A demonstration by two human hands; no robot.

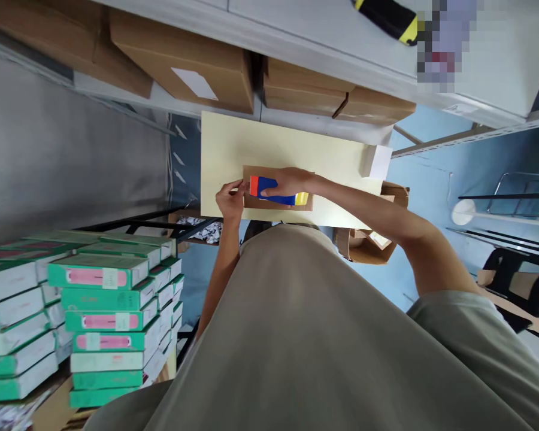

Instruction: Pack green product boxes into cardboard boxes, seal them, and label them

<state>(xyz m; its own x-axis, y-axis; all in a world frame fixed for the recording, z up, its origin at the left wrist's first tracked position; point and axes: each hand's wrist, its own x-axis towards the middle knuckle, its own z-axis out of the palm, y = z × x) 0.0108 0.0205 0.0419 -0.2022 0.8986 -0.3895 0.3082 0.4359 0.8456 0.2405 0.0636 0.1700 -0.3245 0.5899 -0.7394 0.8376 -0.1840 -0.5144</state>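
On the pale yellow table lies a flat brown cardboard piece [278,205]. Over it is a small box [254,186] with a red end, a blue middle and a yellow end. My right hand [290,181] lies across the top of this box, its fingers and thumb closed around the blue part. At the red end, my left hand [231,200] has its thumb and fingertips pinched together close to the box's edge. Whatever is between those fingertips, if anything, is too small to make out.
A white box [376,161] stands at the right end of the table [224,143]. Large cartons [188,60] fill the shelf behind. Green and white boxes [108,299] are stacked at left. An open carton [371,245] sits below the table's right edge.
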